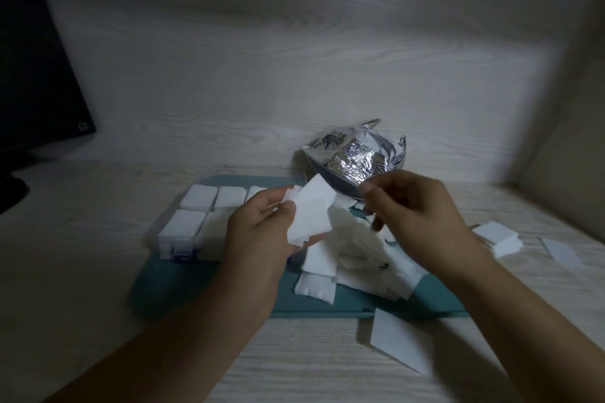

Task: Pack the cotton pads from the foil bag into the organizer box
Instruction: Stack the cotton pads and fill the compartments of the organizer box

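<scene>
A dark monitor point(36, 52) stands at the far left on the pale wood desk point(98, 271). Right of it, on a teal mat point(327, 304), sits the box point(196, 219), its compartments filled with white pads; blue clasps show on its near wall. The left hand point(262, 229) is raised above the mat, thumb and curled fingers pinching a small stack of pads point(311, 213) fanned upward. Below and right of that stack, a loose pile point(353, 258) lies heaped on the mat. Behind it rests the crumpled foil bag point(357, 157), against the back panel. The right hand point(415, 216) hovers over the pile just beside the stack, fingers curled inward; blur hides whether it grips anything. One pad point(399, 340) lies on the desk near the mat's front edge, and a few more point(501, 237) lie further right.
</scene>
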